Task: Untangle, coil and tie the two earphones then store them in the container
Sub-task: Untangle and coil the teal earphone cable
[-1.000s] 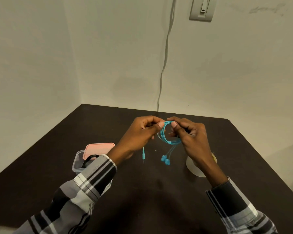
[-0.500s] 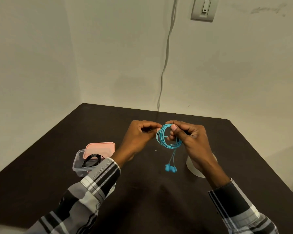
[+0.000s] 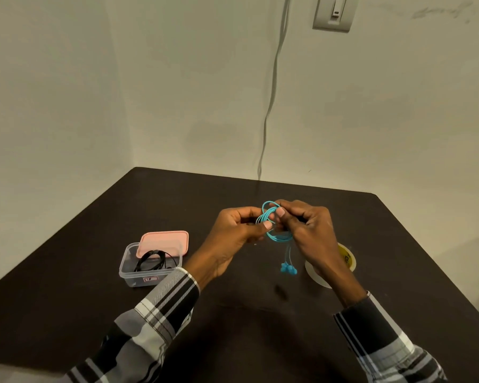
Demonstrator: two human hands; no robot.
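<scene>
The blue earphones (image 3: 277, 235) are wound into a small coil held above the dark table (image 3: 177, 205). My left hand (image 3: 233, 233) pinches the coil's left side with thumb and fingers. My right hand (image 3: 307, 230) grips its right side, thumb on top. Its two blue earbuds (image 3: 288, 268) dangle below the coil. At the left, a clear plastic container (image 3: 127, 268) stands on the table with the coiled black earphones (image 3: 152, 260) inside.
A pink lid (image 3: 165, 240) leans on the container's far rim. A roll of tape (image 3: 346, 259) lies on the table under my right wrist. Walls close the far side, with a grey cable (image 3: 271, 100) hanging down.
The loose plug end that hung below my left hand is no longer hanging. The coil looks tighter, and both hands have shifted slightly right while still holding it.
</scene>
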